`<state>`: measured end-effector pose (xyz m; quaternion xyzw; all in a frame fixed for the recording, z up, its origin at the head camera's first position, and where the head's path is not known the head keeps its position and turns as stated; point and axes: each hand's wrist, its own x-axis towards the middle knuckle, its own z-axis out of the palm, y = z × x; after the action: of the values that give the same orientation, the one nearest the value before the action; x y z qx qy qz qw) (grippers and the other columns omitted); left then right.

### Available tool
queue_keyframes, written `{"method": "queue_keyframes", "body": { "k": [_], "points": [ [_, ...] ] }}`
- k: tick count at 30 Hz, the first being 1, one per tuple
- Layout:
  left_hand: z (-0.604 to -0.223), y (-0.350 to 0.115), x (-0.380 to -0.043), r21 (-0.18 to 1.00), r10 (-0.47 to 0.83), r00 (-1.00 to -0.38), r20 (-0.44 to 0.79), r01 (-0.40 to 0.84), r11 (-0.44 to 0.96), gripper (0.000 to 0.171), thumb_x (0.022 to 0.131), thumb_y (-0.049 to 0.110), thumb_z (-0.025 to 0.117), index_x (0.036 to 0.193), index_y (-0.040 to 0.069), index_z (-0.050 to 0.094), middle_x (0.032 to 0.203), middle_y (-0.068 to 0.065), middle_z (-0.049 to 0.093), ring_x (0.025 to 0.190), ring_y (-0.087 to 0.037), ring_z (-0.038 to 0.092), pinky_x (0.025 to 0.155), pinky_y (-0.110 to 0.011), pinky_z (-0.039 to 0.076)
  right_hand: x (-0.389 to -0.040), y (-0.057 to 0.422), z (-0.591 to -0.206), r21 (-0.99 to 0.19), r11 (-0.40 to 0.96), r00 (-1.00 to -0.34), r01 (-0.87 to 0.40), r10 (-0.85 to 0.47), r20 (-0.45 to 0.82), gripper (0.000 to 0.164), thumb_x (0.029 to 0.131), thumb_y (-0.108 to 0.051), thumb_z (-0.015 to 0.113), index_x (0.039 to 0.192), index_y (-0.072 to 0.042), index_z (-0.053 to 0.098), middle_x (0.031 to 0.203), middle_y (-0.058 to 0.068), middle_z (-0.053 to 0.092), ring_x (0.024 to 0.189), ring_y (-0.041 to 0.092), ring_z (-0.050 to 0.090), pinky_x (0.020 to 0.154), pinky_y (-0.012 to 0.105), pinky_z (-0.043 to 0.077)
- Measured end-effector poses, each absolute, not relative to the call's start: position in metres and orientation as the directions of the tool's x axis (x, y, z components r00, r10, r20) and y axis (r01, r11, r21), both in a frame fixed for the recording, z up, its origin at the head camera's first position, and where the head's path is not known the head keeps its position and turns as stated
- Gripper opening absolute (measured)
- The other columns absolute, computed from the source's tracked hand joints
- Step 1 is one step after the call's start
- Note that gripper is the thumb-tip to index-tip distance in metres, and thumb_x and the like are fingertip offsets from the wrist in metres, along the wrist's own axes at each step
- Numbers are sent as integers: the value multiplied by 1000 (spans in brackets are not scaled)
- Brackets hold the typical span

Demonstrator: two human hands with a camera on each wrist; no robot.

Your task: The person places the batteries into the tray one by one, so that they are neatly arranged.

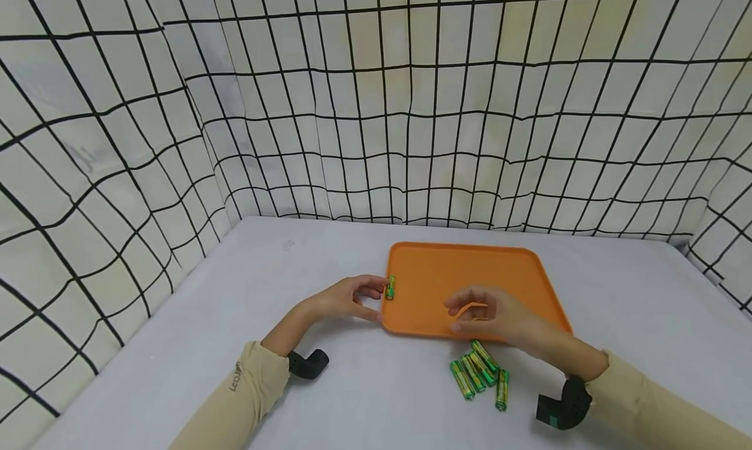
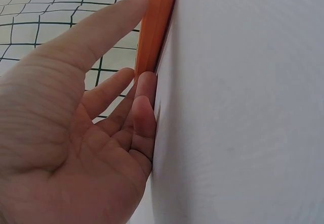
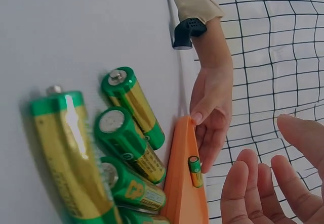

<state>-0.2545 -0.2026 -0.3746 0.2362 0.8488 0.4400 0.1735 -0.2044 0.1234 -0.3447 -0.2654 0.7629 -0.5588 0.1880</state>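
Observation:
An orange tray (image 1: 470,267) lies on the white table. One green and gold battery (image 1: 390,288) rests in it by the left rim. My left hand (image 1: 351,298) touches the tray's left edge, its fingers beside that battery; in the left wrist view the fingertips meet the orange rim (image 2: 157,27). My right hand (image 1: 490,314) hovers over the tray's front part with bent, parted fingers and holds nothing. Several more batteries (image 1: 473,369) lie on the table just in front of the tray, below the right hand. They loom large in the right wrist view, one battery (image 3: 73,153) nearest.
A white wall with a black net (image 1: 411,110) closes off the back and sides of the table (image 1: 329,398). Each wrist wears a black camera, the left camera (image 1: 308,364) and the right camera (image 1: 565,404).

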Motion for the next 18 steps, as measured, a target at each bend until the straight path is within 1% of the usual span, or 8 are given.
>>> {"method": "queue_keyframes", "body": {
  "k": [4,11,18],
  "points": [
    [-376,-202,-256,824,558,-826,-83,258,505,70,83,19,80,143,6,47,135,-10,56,119,-23,53,90,-31,42,-200,129,-346,-957,220,-784,-191,-621,14,47,88,-17,74,122,10,55,124,27,54,100,24,64,84,24,52],
    [-375,-203,-254,829,555,-827,-88,248,501,70,83,19,79,143,6,47,137,-10,55,120,-23,52,91,-31,41,-192,138,-351,-962,203,-780,-185,-626,18,44,89,-15,73,121,10,55,122,27,55,98,20,63,85,25,52],
    [-376,-202,-256,823,557,-826,-86,256,507,71,83,20,79,144,6,46,135,-10,55,119,-23,52,91,-31,41,-179,150,-356,-956,241,-794,-169,-607,-13,41,89,-16,73,119,7,57,121,25,57,95,18,63,84,24,52]
  ]
}}
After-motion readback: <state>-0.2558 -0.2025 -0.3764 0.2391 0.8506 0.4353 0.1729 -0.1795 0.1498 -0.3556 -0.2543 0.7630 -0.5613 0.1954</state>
